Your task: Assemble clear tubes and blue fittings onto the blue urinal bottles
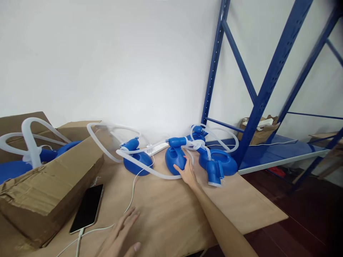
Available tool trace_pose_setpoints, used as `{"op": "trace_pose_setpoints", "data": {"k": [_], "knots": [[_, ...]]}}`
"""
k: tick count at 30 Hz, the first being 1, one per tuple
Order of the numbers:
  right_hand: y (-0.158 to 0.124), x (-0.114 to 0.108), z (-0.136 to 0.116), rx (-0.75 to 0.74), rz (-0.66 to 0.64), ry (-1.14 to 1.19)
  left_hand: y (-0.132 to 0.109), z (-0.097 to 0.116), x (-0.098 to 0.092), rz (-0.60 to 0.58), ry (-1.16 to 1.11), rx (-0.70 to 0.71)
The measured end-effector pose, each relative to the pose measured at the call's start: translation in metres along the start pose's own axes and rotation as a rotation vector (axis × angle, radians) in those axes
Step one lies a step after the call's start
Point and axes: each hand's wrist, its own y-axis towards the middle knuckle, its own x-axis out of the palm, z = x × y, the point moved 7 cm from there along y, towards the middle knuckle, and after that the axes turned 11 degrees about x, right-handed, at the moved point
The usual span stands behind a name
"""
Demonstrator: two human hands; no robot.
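My right hand (189,174) is on the lower right side of a blue plastic urinal bottle (171,160), thumb and fingers curved against it. This bottle stands on the brown table, with a translucent white hose (150,172) looping in front of it. To its right sits another blue urinal bottle (222,161), its funnel-like blue mouthpiece (213,173) hanging toward the table edge. A third blue urinal bottle (138,163) stands on the left with its own hose. My left hand (120,235) hovers low at the front, fingers apart, holding nothing, near a white cable.
An open cardboard box (56,185) with more blue bottles and hoses fills the left. A phone (88,208) lies beside it, plugged into a cable. Behind the bottles is a white power strip (158,147). A blue metal rack (261,96) stands right.
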Motion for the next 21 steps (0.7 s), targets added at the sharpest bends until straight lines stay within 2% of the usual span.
{"op": "trace_pose_setpoints", "data": {"k": [3, 6, 10, 13, 16, 18, 21], "knots": [[0.018, 0.001, 0.007, 0.01, 0.029, 0.005, 0.013, -0.023, -0.021, 0.142, 0.07, -0.093], [0.031, 0.004, 0.013, 0.042, 0.072, 0.011, 0.041, -0.045, -0.043, 0.275, 0.113, -0.227], [0.042, 0.014, 0.014, 0.096, 0.162, -0.006, 0.104, -0.06, -0.06, 0.327, 0.116, -0.265], [0.046, 0.024, 0.012, 0.127, 0.223, -0.048, 0.155, -0.077, -0.067, 0.359, 0.083, -0.361], [0.047, 0.033, 0.008, 0.142, 0.263, -0.095, 0.193, -0.094, -0.079, 0.514, 0.067, -0.467], [0.046, 0.036, 0.007, 0.146, 0.278, -0.118, 0.207, -0.103, -0.084, 0.61, 0.071, -0.516], [0.046, 0.039, 0.006, 0.142, 0.283, -0.148, 0.217, -0.112, -0.089, 0.695, 0.084, -0.533]]}}
